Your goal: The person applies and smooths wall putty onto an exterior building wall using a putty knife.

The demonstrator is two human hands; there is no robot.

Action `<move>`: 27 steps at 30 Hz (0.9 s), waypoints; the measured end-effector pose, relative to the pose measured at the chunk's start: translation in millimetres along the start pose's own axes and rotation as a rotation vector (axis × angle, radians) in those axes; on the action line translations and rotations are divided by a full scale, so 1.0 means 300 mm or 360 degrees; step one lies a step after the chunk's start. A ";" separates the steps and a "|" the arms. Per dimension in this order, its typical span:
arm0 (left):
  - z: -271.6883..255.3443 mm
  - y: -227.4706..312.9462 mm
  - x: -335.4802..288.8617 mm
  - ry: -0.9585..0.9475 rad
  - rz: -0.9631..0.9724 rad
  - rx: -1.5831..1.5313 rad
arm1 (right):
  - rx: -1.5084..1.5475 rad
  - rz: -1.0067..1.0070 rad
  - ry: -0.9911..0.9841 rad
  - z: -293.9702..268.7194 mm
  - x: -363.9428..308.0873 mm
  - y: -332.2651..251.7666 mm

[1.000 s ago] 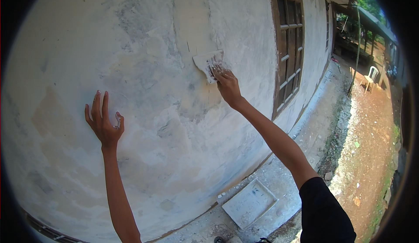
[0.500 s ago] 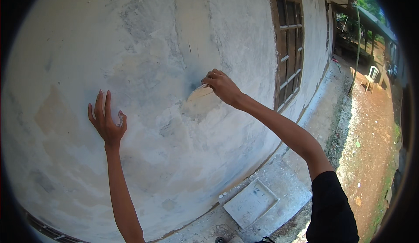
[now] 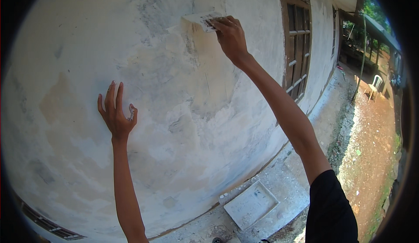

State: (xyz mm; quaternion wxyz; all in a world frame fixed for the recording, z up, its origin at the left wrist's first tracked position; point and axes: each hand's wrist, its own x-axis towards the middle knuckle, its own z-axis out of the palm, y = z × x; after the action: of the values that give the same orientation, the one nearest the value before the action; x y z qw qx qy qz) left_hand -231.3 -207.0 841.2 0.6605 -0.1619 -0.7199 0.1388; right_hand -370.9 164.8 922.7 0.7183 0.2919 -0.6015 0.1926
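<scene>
Before me rises a plastered wall point(image 3: 161, 169) with white, grey and beige patches. My right hand point(image 3: 232, 38) grips a flat putty scraper point(image 3: 201, 20), its wide pale blade smeared with filler and its edge against the upper wall. Under the blade runs a beige patch point(image 3: 211, 64) of filler. Lower and to the left, my left hand point(image 3: 117, 112) is raised at the wall, fingers spread and pointing up. Whitish residue marks its thumb, and nothing shows in its grasp. Whether the left palm presses on the wall I cannot tell.
A white rectangular tray point(image 3: 252, 204) lies on the concrete ledge point(image 3: 292, 186) below. To the right, a brown-framed window point(image 3: 297, 42) is set in the wall. A dirt path point(image 3: 366, 155) with a white plastic chair point(image 3: 374, 87) runs farther right. A vent grille point(image 3: 48, 223) sits at lower left.
My right hand has swept the scraper upward along the wall, from mid-wall to the top of the beige patch. The view has shifted slightly; my left hand stays spread at the wall.
</scene>
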 end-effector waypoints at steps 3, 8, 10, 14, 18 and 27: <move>-0.003 -0.002 0.002 0.0008 0.0002 -0.0003 | 0.0054 0.0261 -0.0274 0.052 -0.438 -0.162; 0.025 0.021 0.015 0.0033 0.0017 -0.0047 | 0.0278 0.0445 -0.0700 -0.082 -1.029 -0.434; 0.015 0.005 0.012 0.0031 0.0013 -0.0029 | 0.0311 0.0424 -0.0908 -0.169 -1.132 -0.518; 0.004 -0.007 -0.002 0.0015 0.0007 -0.0004 | 0.0462 0.0257 -0.1109 -0.247 -1.024 -0.426; 0.016 0.012 0.003 0.0053 -0.0031 -0.0034 | 0.0400 0.0580 -0.0931 -0.139 -0.479 -0.129; 0.003 0.009 0.006 0.0047 -0.0022 -0.0035 | -0.0006 0.0221 0.0002 -0.013 0.473 0.353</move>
State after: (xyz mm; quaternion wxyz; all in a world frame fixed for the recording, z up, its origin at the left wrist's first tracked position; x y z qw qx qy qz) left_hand -232.4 -203.9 841.6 0.6703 -0.1663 -0.7125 0.1240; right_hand -405.8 237.0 1080.6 0.7041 0.2481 -0.6202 0.2409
